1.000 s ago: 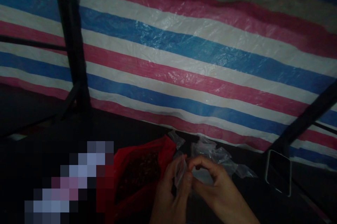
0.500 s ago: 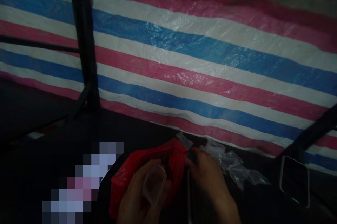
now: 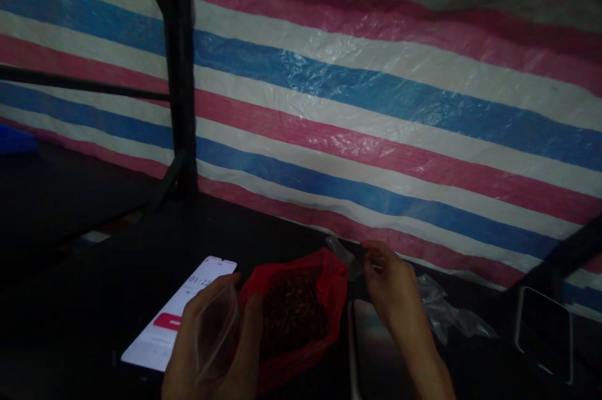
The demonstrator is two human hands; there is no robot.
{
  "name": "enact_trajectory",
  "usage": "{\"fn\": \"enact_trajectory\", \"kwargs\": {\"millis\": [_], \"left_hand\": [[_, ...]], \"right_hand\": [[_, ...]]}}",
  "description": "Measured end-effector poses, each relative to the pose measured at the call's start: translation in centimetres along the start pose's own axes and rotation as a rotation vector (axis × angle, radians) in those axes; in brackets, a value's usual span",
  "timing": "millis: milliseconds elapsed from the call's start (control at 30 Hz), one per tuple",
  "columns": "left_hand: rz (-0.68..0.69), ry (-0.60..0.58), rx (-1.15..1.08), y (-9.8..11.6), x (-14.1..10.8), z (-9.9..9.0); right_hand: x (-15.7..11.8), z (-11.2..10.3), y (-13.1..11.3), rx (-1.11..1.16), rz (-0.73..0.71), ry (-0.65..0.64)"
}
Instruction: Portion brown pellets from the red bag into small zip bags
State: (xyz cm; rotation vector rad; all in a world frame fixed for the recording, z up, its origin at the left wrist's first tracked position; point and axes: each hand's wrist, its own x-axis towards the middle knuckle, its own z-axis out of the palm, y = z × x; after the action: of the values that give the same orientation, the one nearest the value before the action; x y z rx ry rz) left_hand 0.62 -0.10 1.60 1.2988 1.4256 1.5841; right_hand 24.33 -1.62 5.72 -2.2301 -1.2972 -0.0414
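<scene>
A clear plastic bag [image 3: 216, 331] with its mouth spread is held in my left hand [image 3: 247, 337], thumb and fingers around it. Just right of that hand a red plastic bag [image 3: 335, 300] stands open, full of small dark brown pieces [image 3: 296, 309]. My right hand [image 3: 388, 274] is raised beyond the red bag's right side, fingers bent with the fingertips close together; whether they hold anything is too dark to tell. Small clear bags [image 3: 439, 306] lie behind and right of my right wrist, and another clear bag [image 3: 345, 256] lies left of its fingers.
A lit phone [image 3: 164, 325] lies on the dark table [image 3: 226, 224] at left. A pale-edged device [image 3: 371, 337] sits under my right forearm. A dark-screened phone [image 3: 544, 334] is at far right. Behind rise a black metal frame [image 3: 181, 86] and a striped sheet [image 3: 376, 136].
My left hand and its clear bag have moved left, off the red bag, uncovering the brown pieces. My right hand has shifted right and slightly up. The view has shifted a little.
</scene>
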Motion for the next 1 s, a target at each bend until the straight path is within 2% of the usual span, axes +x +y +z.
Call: {"fn": "enact_trajectory", "kwargs": {"millis": [67,167,233,300,433,567,700,767,833,933,1000], "left_hand": [[0.033,-0.088,-0.016,-1.4,0.8,0.1],[0.100,-0.171,0.251,-2.5,1.8,0.3],[0.112,-0.228,0.463,-2.4,2.0,0.3],[0.119,-0.302,0.583,-2.0,2.0,0.2],[0.109,-0.422,0.642,-2.0,2.3,0.1],[0.085,-0.379,0.605,-3.2,2.7,0.4],[0.028,-0.357,0.458,-3.8,2.7,0.9],[0.020,-0.338,0.366,-3.8,2.6,1.3],[0.021,-0.301,0.267,-3.5,2.6,1.6],[-0.051,-0.271,0.124,-3.0,2.6,2.0],[-0.098,-0.281,0.021,-2.8,2.6,2.2]], "right_hand": [[0.0,0.2,0.4,-0.014,-0.019,0.012],[0.1,1.4,1.4,-0.053,0.027,-0.037],[0.4,2.3,2.0,-0.073,0.079,-0.086],[0.6,3.0,2.4,-0.074,0.106,-0.119],[0.8,3.8,2.7,0.006,0.069,-0.117],[0.8,2.6,2.3,0.126,0.010,-0.037],[-0.6,0.4,-0.5,0.256,-0.105,0.051],[-2.1,-0.3,-2.8,0.375,-0.263,-0.080],[-3.5,-0.4,-4.7,0.222,-0.365,-0.273],[-4.7,-0.1,-6.4,-0.099,-0.329,-0.399],[-4.8,0.3,-6.7,-0.180,-0.287,-0.417]]}}
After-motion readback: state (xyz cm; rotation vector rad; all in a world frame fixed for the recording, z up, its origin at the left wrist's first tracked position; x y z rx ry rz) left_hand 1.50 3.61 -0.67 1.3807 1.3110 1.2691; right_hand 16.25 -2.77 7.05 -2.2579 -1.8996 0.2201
